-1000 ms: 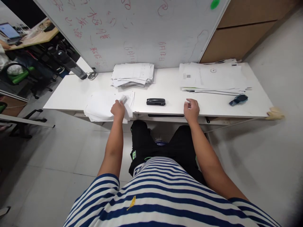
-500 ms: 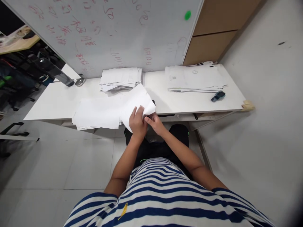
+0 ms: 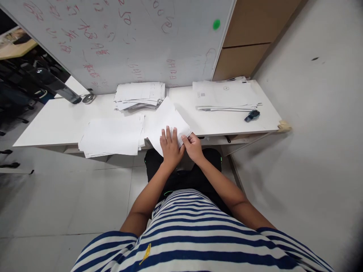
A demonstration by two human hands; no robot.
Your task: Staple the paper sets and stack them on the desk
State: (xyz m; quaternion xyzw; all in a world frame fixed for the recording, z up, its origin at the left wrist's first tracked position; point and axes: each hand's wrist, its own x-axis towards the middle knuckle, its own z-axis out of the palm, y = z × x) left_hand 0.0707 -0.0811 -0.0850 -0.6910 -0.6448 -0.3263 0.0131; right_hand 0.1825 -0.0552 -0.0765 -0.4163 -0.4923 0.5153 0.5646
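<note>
Tilted at the desk's front edge is a white sheet of paper (image 3: 166, 117), possibly with more sheets under it. My left hand (image 3: 171, 149) lies flat on its lower part with the fingers stretched out. At the sheet's right corner, my right hand (image 3: 194, 148) pinches the edge between thumb and fingers. To the left, a pile of white paper (image 3: 112, 136) overhangs the front of the desk. Behind the held sheet is an uneven stack of paper (image 3: 138, 92).
The white desk (image 3: 42, 124) stands against a whiteboard (image 3: 141, 45) with red writing. On it are a wide stack of papers (image 3: 224, 94), a small dark object (image 3: 252, 115), a bottle (image 3: 58, 85) and a small round object (image 3: 89, 99). A wall (image 3: 317, 121) rises at right.
My left hand has flattened, its fingers now spread over the sheet. The sheet lies lower and flatter, while my right hand has moved slightly right along with its corner. The view has shifted slightly.
</note>
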